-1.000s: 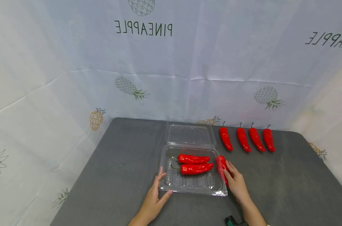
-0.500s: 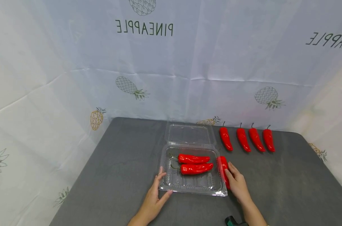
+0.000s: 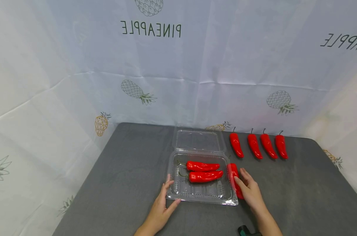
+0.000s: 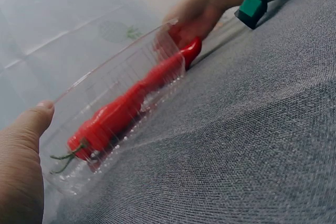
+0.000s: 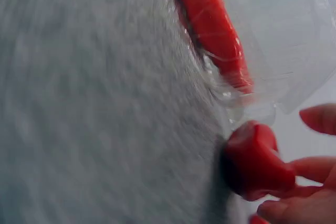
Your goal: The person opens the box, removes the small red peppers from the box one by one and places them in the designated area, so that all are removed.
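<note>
A clear plastic clamshell box (image 3: 193, 192) lies with its lid (image 3: 199, 140) folded back. In its base, two red peppers (image 3: 205, 177) with green stems lie side by side, crosswise. My left hand (image 3: 158, 209) rests at the box's near left corner, fingers straight and spread, with the thumb on the front rim. Just outside the box's right wall is another red pepper (image 3: 233, 170). My right hand (image 3: 253, 194) pinches this pepper from the right, the thumb on it and one finger sticking out apart. Some fingertips are hidden in the head view.
Several red peppers (image 3: 267, 147) stand in a row at the back right of the dark grey table (image 3: 131, 170). A black and green object (image 3: 244, 230) shows by my right wrist. A pineapple-print curtain (image 3: 196, 59) hangs close behind the table.
My right hand has shifted slightly to the right, and the near end of the pepper beside the box has swung right with it. The left hand and the box have stayed put.
</note>
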`<state>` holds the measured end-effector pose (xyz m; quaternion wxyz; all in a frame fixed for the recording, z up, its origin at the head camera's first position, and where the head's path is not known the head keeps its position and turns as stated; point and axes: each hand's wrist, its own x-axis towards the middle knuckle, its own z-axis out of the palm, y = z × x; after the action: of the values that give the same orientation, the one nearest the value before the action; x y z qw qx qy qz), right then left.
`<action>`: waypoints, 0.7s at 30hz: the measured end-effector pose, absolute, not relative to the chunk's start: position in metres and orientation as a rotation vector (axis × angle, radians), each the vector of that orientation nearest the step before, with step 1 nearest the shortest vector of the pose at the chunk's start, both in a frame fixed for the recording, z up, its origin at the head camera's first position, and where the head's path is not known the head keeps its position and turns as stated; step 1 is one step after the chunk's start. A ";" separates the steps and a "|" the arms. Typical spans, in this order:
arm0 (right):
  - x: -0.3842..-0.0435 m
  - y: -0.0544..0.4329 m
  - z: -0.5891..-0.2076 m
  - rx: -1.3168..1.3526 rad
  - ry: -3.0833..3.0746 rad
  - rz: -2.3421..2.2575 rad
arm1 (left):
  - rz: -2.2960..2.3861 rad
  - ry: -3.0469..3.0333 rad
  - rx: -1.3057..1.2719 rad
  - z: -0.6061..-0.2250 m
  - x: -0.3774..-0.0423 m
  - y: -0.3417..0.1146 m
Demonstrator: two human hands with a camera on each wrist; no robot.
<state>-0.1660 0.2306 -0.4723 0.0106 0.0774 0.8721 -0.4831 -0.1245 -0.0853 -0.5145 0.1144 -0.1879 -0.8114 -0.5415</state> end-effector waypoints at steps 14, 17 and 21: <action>-0.170 0.227 -0.430 -0.170 2.882 -1.296 | -1.558 -2.354 -0.574 -0.516 -0.124 -0.085; -0.175 0.229 -0.421 -0.297 2.927 -1.196 | -1.578 -2.355 -0.568 -0.516 -0.125 -0.084; -0.183 0.229 -0.412 -0.456 2.945 -1.099 | -1.590 -2.359 -0.554 -0.516 -0.124 -0.085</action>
<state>-0.1827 0.2285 -0.4115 -0.0172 -0.1435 0.9270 -0.3460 -0.1244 -0.0851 -0.5158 0.1214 -0.1898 -0.8078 -0.5446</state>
